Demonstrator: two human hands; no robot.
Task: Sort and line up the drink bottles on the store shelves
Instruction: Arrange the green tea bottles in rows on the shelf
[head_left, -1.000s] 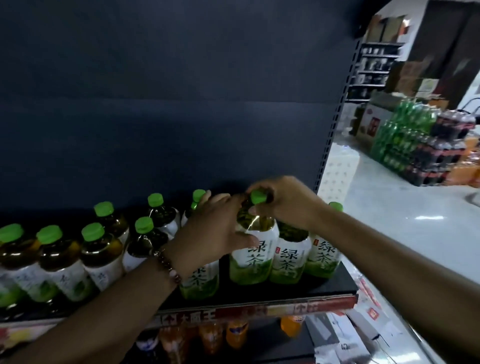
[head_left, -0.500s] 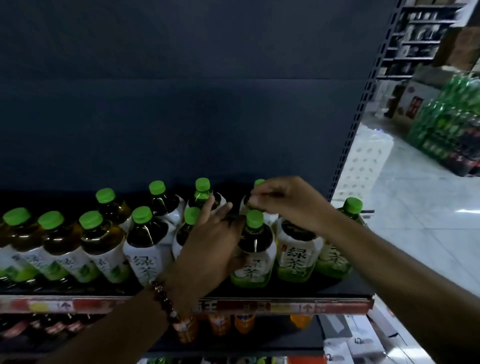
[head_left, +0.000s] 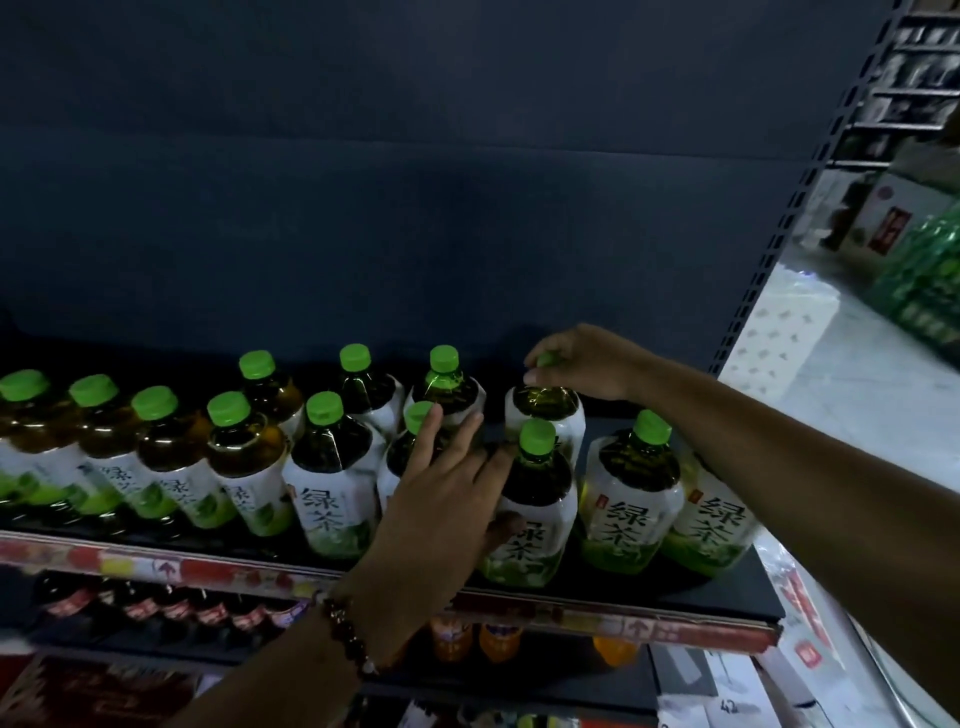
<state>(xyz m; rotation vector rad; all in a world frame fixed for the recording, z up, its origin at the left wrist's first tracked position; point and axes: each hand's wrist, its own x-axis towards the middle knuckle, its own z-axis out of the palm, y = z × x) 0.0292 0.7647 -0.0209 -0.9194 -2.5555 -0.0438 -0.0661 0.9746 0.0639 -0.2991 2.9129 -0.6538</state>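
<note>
Two bare forearms reach up from the bottom edge toward a dark shelf (head_left: 727, 603) stocked with green-capped tea bottles. Nearest, below the shelf's red price strip (head_left: 208, 571), a lower tier holds orange bottles (head_left: 498, 642) and dark bottles with red labels (head_left: 156, 608), both half hidden. A beaded bracelet (head_left: 345, 634) circles the left wrist just under that strip. The left hand (head_left: 441, 514) lies against the front row with its fingers straight and spread, thumb touching the label of the front bottle (head_left: 535, 499) and fingertips laid over the bottle (head_left: 410, 452) to that bottle's left; it grips nothing. Right of the front bottle stand two more front-row bottles (head_left: 631, 493), labels facing out, the farther one partly behind the right forearm. Left of the hand the front row (head_left: 171, 452) runs on to the picture's edge, caps roughly in line. Behind the front bottle, the right hand (head_left: 587, 364) comes down from above and pinches the cap of a back-row bottle (head_left: 545, 410), which stands upright on the shelf. Three other back-row bottles (head_left: 358, 379) stand to its left. Beyond the shelf's right upright (head_left: 810, 208), packs of green bottles (head_left: 924, 280) sit blurred on a pale floor.
</note>
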